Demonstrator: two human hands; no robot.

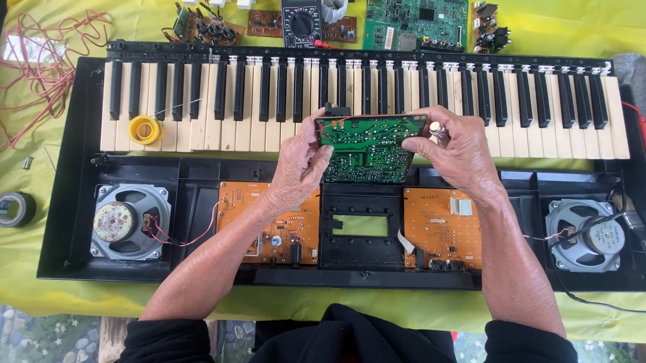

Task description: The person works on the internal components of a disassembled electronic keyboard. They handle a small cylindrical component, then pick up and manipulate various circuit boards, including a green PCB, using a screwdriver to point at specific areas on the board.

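A green circuit board is held between the left hand and the right hand, each closed on one short end, fingers curled over the edges. The board is kept above the opened keyboard, solder side up, long axis left to right, parallel to the keys. Orange boards and speakers lie below, on the yellow-covered surface
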